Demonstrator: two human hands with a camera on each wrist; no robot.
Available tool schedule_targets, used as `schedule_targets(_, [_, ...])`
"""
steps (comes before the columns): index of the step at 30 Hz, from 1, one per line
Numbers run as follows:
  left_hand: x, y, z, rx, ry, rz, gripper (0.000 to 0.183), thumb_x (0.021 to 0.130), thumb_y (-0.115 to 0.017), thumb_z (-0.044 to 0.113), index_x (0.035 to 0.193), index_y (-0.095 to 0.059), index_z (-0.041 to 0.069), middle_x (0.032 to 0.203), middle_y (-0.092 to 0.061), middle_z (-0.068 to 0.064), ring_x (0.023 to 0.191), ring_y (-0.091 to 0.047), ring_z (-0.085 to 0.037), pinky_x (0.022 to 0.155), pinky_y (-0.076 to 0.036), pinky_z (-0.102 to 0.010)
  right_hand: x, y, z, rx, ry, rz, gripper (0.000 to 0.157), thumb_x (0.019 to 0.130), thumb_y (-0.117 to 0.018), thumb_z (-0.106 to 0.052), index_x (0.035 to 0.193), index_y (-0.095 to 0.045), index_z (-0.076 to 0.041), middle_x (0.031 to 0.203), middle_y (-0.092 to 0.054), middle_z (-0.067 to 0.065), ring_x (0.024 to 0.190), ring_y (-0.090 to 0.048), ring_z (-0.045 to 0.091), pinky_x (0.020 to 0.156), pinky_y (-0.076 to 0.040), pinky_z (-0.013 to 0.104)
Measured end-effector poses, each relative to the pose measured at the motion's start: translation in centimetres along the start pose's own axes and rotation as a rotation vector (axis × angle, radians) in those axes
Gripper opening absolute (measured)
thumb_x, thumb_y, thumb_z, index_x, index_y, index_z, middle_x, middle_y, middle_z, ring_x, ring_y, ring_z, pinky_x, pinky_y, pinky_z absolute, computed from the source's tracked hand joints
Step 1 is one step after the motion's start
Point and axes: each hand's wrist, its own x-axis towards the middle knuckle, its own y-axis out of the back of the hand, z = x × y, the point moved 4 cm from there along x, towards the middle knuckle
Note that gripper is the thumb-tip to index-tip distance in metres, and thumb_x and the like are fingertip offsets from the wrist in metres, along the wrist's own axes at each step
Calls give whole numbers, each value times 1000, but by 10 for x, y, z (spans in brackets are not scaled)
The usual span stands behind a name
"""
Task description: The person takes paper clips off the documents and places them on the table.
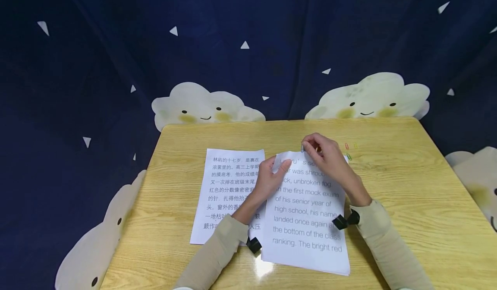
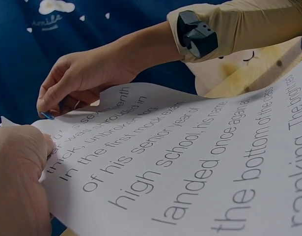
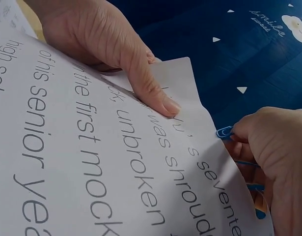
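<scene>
My left hand point(image 1: 268, 180) pinches the top left part of a white paper sheet point(image 1: 304, 212) printed in English, thumb point(image 3: 158, 96) on its printed face. Whether more sheets lie beneath it I cannot tell. At the sheet's top edge, my right hand point(image 1: 330, 158) pinches a blue paper clip point(image 3: 224, 132) between thumb and forefinger. The clip's end meets the paper's edge in the right wrist view; whether it has slipped over the paper is unclear. From the left, the same clip point(image 2: 47, 115) shows only partly below the fingertips. The sheet's top is raised and bowed.
Another sheet point(image 1: 229, 186), with Chinese text, lies on the wooden table point(image 1: 155, 221) to the left, partly under my left arm. Beyond my right hand lie a red paper clip point(image 1: 347, 146), a yellow clip point(image 1: 355, 146) and a green clip point(image 1: 349, 156). A dark blue curtain point(image 1: 233, 14) hangs behind.
</scene>
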Motion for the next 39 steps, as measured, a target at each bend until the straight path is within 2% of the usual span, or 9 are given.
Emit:
schedule_targets(8, [-1,0,2,2,4,-4,30,106,-64,30,119,-73,4,84,-77,-13,59,-74,-22,52,-62,-38,-1,-2,0,-25,-8,-17,6,103,-67,-9,107,-69,-5,87,-66,3,74,-56,15,65,-44,14])
schedule_targets(16, [0,0,1,-9,-21,-6,29,107,-62,29,120,-72,5,83,-77,-12,59,-74,-25,50,-62,-42,-1,-3,1,-53,-18,-49,7,103,-67,-11,107,-69,-5,88,-68,4,75,-57,16,66,-46,15])
schedule_targets(27, [0,0,-1,-28,5,-4,30,107,-62,31,121,-72,7,84,-77,-11,59,-75,-26,50,-62,-43,-1,4,3,3,-19,-103,4,102,-69,-12,102,-72,-9,92,-71,-1,80,-62,14,74,-55,20])
schedule_targets(33, [0,0,-1,-35,26,6,30,106,-63,32,121,-72,7,84,-77,-11,60,-75,-24,51,-62,-41,-1,5,1,14,15,-111,4,99,-71,-8,100,-74,-10,94,-71,-1,85,-61,14,76,-52,15])
schedule_targets(39, [0,-1,0,-36,26,-4,29,107,-63,32,122,-72,9,84,-77,-11,60,-75,-26,50,-62,-41,-1,4,2,40,22,-99,6,101,-68,-7,99,-74,-5,94,-71,2,85,-62,16,78,-54,12])
